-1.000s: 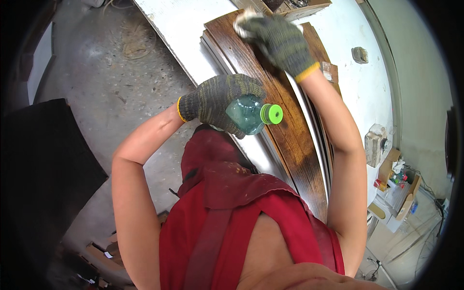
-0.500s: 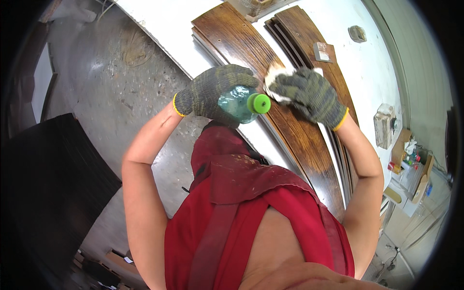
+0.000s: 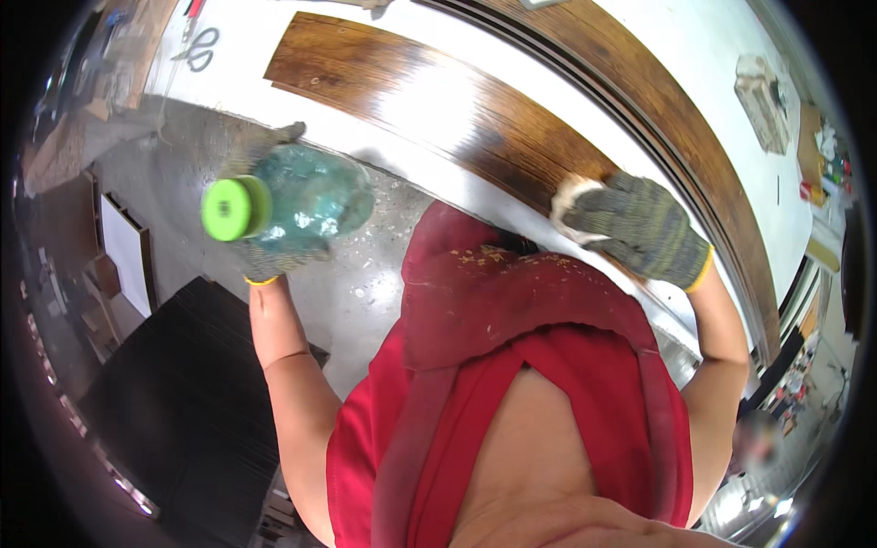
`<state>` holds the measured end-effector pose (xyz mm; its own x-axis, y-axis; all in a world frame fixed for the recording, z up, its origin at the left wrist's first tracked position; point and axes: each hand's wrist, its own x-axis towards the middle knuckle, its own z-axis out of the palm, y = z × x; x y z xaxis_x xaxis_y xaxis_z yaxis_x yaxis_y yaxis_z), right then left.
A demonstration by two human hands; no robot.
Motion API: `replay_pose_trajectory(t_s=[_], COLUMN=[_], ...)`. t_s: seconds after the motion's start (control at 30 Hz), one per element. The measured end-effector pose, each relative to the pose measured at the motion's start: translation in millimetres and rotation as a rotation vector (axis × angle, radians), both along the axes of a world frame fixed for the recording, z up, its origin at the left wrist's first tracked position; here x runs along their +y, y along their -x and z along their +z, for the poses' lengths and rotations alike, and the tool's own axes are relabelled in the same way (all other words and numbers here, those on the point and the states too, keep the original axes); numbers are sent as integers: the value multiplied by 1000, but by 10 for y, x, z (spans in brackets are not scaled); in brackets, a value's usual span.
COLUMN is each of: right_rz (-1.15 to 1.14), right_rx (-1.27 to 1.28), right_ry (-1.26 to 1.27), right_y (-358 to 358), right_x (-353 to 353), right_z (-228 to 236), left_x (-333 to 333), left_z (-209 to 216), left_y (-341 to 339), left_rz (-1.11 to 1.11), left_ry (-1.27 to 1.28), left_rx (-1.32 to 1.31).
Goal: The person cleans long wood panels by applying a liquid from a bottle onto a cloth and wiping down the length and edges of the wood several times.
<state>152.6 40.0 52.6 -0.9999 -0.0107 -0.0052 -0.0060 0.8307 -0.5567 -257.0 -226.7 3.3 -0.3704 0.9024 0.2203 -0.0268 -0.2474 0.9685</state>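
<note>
My left hand (image 3: pixel 285 261), in a dark knit glove with a yellow cuff, is wrapped round a clear greenish plastic bottle (image 3: pixel 315 203). The bottle lies tilted over the floor, left of the table edge, its bright green cap (image 3: pixel 227 209) toward the left. Some liquid seems to be inside. My right hand (image 3: pixel 641 228), gloved the same way, grips a crumpled whitish cloth (image 3: pixel 572 208). That cloth presses on the near right part of a curved brown wood-grain board (image 3: pixel 356 68), whose surface shines in the middle.
The boards lie on a white table (image 3: pixel 237 78); another long brown board (image 3: pixel 662 100) curves along behind. Scissors (image 3: pixel 197 53) rest at the table's far left. A whitish block (image 3: pixel 764 102) stands at the right. A large black panel (image 3: pixel 196 393) is at the lower left.
The view has turned. My left hand has carried the bottle leftward, off the table edge, and the cap now points left. My right hand with the cloth is nearer the board's right end.
</note>
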Motion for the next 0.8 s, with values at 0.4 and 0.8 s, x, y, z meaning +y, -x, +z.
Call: replay_pose_trajectory(t_s=[0.4,0.8], right_rz=[-1211,-1274], right_rx=[98,479], right_ry=[188,494], right_y=[-1985,-1900], right_x=[-496,-699], right_z=[-574,-450], left_x=[2540,5707], left_z=[851,-210], left_y=[-651,-1638], left_rz=[192,-135], left_ry=[-240,-150], left_rx=[641,687])
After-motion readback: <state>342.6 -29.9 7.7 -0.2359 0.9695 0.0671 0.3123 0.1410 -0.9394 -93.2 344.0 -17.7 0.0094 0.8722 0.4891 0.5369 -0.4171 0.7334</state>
